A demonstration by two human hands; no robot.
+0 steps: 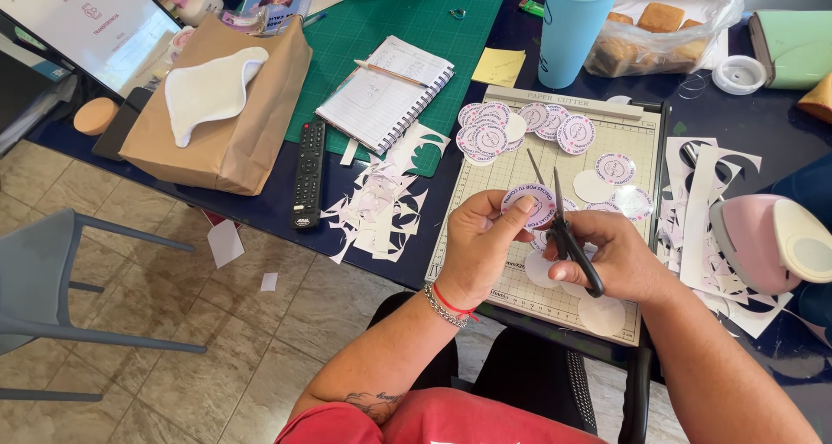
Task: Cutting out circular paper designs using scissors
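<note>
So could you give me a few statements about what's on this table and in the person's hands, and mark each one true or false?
1. The right hand holds black-handled scissors. True.
2. The left hand holds a round printed sticker. True.
3. The tall cup is red. False: it is light blue.
4. The remote control lies on the floor. False: it lies on the table, beside the spiral notebook.
5. A pencil lies on the notebook. True.
6. The brown paper bag is right of the paper cutter. False: it is left.
</note>
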